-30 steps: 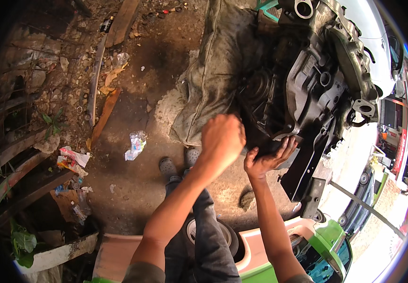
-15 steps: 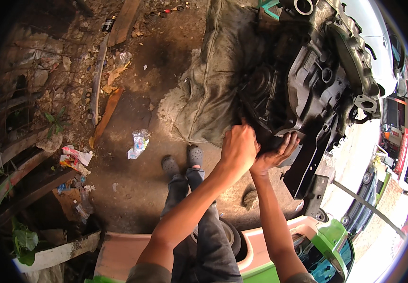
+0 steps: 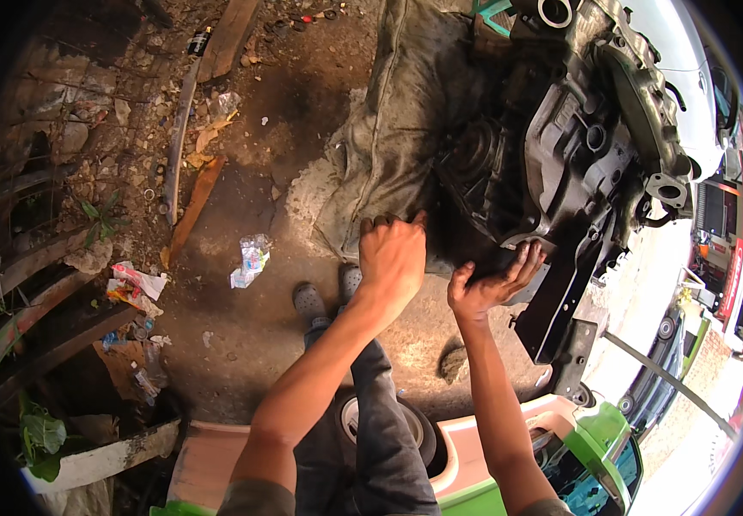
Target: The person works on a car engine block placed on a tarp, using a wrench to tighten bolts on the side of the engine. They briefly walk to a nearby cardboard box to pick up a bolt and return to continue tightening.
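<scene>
A dark, greasy engine (image 3: pixel 561 163) with a pulley (image 3: pixel 475 148) and metal covers lies on the right side of the head view. My left hand (image 3: pixel 393 258) is in front of its near-left edge, over the stained grey-brown cloth (image 3: pixel 363 185). Its fingers curl downward, and what they hold, if anything, is hidden. To its right, my right hand (image 3: pixel 496 288) rests its outstretched fingers against the engine's near edge, beside a dark flat plate (image 3: pixel 552 318). The right thumb stands apart, with a gap between the two hands.
My shoes (image 3: pixel 310 301) stand on the dirt floor below. A green-and-pink vehicle body (image 3: pixel 483 443) and a wheel (image 3: pixel 419 430) are close by. Wooden boards (image 3: pixel 195 206), plastic litter (image 3: pixel 251 261) and rubble lie leftward. A pale car (image 3: pixel 668 43) is beyond the engine.
My left hand has moved leftward, away from the right hand and the engine's edge. My right hand stays in place, with its thumb now visible and apart. My feet and legs shifted slightly.
</scene>
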Demonstrator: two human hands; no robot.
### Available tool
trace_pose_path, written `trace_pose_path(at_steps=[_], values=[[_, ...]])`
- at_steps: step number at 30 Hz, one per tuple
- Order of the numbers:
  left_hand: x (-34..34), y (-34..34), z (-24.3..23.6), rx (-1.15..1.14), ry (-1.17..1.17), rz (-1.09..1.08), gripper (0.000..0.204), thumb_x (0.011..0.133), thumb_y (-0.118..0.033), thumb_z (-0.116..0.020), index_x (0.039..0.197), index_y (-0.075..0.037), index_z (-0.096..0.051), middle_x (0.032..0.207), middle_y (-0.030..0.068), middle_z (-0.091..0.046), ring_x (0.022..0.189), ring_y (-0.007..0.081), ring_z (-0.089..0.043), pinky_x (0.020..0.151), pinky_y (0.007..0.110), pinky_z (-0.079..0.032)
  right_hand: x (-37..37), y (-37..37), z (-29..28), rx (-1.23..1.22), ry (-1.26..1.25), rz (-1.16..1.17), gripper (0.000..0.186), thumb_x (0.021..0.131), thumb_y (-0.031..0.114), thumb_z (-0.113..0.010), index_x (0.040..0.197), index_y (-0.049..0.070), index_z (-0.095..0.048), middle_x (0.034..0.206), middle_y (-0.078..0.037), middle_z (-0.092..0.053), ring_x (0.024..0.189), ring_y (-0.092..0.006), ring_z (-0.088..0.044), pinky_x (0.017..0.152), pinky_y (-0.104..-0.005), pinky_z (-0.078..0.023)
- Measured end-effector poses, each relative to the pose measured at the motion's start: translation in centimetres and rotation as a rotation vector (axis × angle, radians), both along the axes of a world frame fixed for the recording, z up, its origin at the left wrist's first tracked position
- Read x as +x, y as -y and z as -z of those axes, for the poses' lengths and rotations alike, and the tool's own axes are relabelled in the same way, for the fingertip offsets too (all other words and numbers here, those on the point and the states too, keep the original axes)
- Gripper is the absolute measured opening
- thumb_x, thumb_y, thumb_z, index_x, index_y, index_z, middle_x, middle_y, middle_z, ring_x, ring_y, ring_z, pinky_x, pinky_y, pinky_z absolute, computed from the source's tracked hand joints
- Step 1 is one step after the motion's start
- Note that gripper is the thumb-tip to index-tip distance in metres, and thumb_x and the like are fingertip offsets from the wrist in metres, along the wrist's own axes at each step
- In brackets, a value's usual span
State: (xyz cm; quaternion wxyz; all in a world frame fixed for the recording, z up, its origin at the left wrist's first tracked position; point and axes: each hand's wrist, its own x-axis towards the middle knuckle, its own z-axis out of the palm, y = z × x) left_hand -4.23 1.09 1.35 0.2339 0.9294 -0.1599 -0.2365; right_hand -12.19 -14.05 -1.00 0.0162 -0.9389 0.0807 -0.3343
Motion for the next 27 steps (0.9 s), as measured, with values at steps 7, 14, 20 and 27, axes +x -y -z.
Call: trace_pose_path(at_steps=[7,14,20,27], values=[[2.7,-0.7,0.6,0.13,0.363,0.172,0.042,0.09,-0.03,-0.057,0.112,0.005,-0.064,0.103,0.0181,-0.064,0.106,0.0302,-0.057,0.097,0.04,-0.04,-0.1,0.1,0.1,-0.004,-0.008,-0.003,0.073,0.083,0.036,-0.051,0.144,-0.002,-0.034,0.145,-0.025,-0.037,0.139,-0.0453,-0.027,0.113,-0.0565,-0.022],[5.3,-3.8,0.6,-0.048,0.033,0.177,0.037,0.092,-0.015,-0.052,0.127,-0.009,-0.063,0.101,0.0158,-0.068,0.111,0.0296,-0.058,0.105,0.042,-0.037,-0.4,0.1,-0.2,-0.022,-0.065,-0.011,0.075,0.087,0.036,-0.051,0.145,-0.006,-0.028,0.148,-0.027,-0.031,0.139,-0.0483,-0.024,0.114,-0.057,-0.02],[4.6,-4.9,2.6,-0.106,0.303,0.229,0.049,0.085,-0.008,-0.056,0.133,-0.013,-0.059,0.118,0.0157,-0.063,0.121,0.0312,-0.052,0.111,0.044,-0.033,-0.2,0.2,0.3,-0.01,0.002,-0.011,0.074,0.083,0.036,-0.051,0.144,-0.002,-0.034,0.146,-0.025,-0.037,0.139,-0.0444,-0.028,0.114,-0.0562,-0.022],[4.9,-3.4,3.1,-0.359,0.3,0.159,0.041,0.075,-0.006,-0.065,0.116,-0.002,-0.066,0.116,0.0153,-0.059,0.12,0.0307,-0.05,0.104,0.041,-0.038,-0.2,0.1,0.3,-0.008,-0.006,-0.002,0.075,0.083,0.036,-0.051,0.145,-0.001,-0.033,0.147,-0.024,-0.036,0.139,-0.044,-0.028,0.114,-0.056,-0.022]])
